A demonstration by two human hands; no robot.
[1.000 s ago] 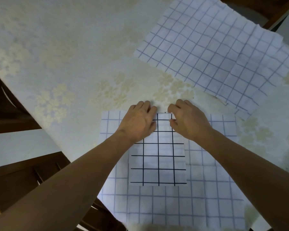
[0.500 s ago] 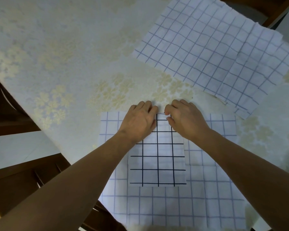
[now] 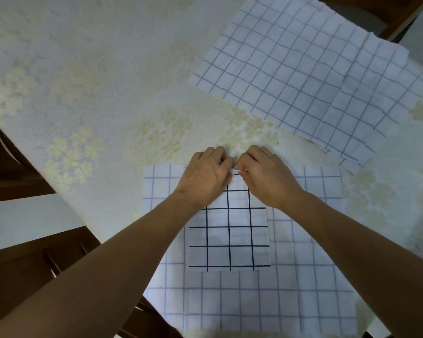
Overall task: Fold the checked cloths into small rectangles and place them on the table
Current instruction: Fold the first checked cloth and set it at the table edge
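Position of black-checked cloth: the black-checked cloth (image 3: 230, 237) is seen in the lower centre of the frame, laid on a wider pale blue-checked cloth (image 3: 303, 289) on the table (image 3: 95, 81).
Direction from hands: the cloth stretches from the hands down toward the bottom of the frame; only its upper edge is reached by them.
Long axis: the visible part is slightly taller than wide, so the long side is judged to run top to bottom of the frame.
Left hand: the left hand (image 3: 205, 178) is placed on the upper left corner, fingers curled over the edge and gripping it.
Right hand: the right hand (image 3: 269, 179) is placed on the upper right corner, the edge nipped between thumb and forefinger.
Nearer hand: neither; both are set side by side, almost touching, at the same edge.
Look of cloth: white fabric crossed by bold black lines, already folded to a compact, flat rectangle with straight sides.
Next move, judged: the held edge is likely to be brought down toward the bottom edge for another fold.
Other cloth: a second blue-checked cloth (image 3: 315, 81) is spread, rumpled, in the upper right.
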